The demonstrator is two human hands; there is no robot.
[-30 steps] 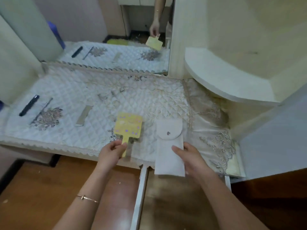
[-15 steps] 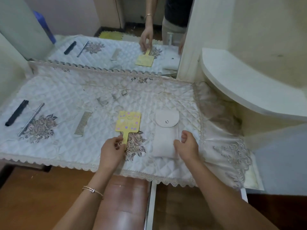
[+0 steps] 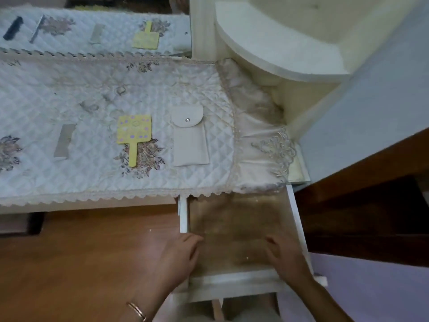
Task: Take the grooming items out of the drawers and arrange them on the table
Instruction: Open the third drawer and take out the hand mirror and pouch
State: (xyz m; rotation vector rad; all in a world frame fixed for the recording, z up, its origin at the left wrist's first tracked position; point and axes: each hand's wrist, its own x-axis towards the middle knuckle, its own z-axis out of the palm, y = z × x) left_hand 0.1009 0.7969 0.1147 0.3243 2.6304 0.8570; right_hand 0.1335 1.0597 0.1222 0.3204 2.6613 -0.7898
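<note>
Both arms reached forward and down from the near edge of the view, palms down. The left hand [image 3: 177,257] lay over the near left corner of the open drawer [image 3: 183,214], fingers straight and loosely together, tips just past the drawer's left wall; a thin bracelet [image 3: 137,311] circled that wrist. The right hand [image 3: 287,259] crossed the drawer's near front rail, fingers extended over the near right part of the drawer floor. Each grip was spread and held nothing. Motion blur hid whether the fingertips touched the wood.

The drawer stood pulled out from under the right end of the desk [image 3: 92,206], its brown bottom bare in the part that showed. The lace edge of the quilted cloth [image 3: 69,101] overhung its far end. Wooden floor [image 3: 69,256] lay open to the left of the drawer; a white panel closed in its right side. A rounded corner shelf [image 3: 278,49] jutted over the desk's far right end.

The grooming items lay on the cloth, well apart from both hands and beyond the drawer. The yellow paddle [image 3: 133,130], dotted purple, lay flat with its handle pointing near. Just to its right lay the white pouch [image 3: 189,138], its snap flap at the far end. To the paddle's left lay a pale comb [image 3: 62,141]. A wall mirror [image 3: 92,26] along the far edge reflected them.
</note>
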